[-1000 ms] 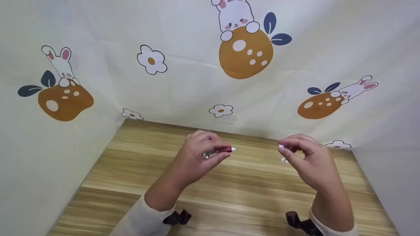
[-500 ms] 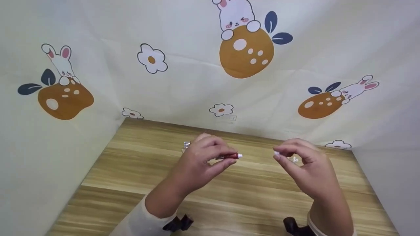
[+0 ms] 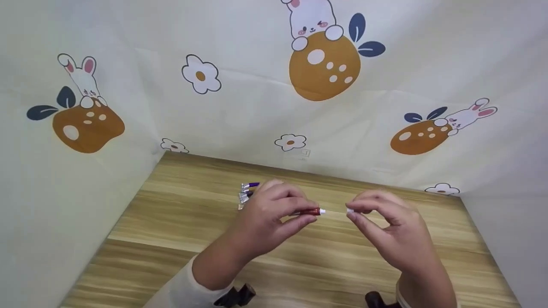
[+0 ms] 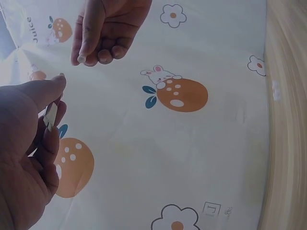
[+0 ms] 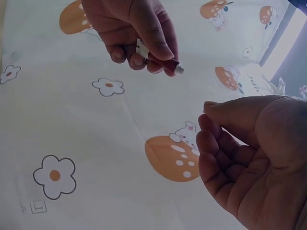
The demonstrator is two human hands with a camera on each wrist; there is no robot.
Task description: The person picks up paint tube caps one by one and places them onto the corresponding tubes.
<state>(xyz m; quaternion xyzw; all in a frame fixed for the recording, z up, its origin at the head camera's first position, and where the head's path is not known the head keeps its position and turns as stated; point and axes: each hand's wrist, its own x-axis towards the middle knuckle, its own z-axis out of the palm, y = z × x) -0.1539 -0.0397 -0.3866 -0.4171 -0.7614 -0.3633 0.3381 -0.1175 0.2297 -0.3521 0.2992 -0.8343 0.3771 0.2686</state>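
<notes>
My left hand (image 3: 274, 214) pinches a small red paint tube (image 3: 311, 211) between thumb and fingers, its white nozzle (image 3: 323, 211) pointing right. In the right wrist view the tube's flat silvery tail (image 5: 142, 49) shows behind the thumb. Facing it, my right hand (image 3: 391, 226) pinches a tiny white cap (image 3: 350, 210) at thumb and fingertip. A short gap separates cap and nozzle. Both hands are raised over the wooden table (image 3: 171, 222). Behind my left hand lie several more paint tubes (image 3: 244, 196), silvery ends outward, one with a purple body; the hand hides most of them.
Pale cloth walls (image 3: 239, 111) printed with rabbits, oranges and flowers enclose the table at the back and both sides. Small white pieces (image 4: 275, 90) lie on the wood in the left wrist view. Black wrist mounts (image 3: 235, 296) sit on both forearms.
Both hands have come lower and closer together, the tube moving right and the cap moving left. More of the tubes behind the left hand shows; the white pieces are now behind the right hand.
</notes>
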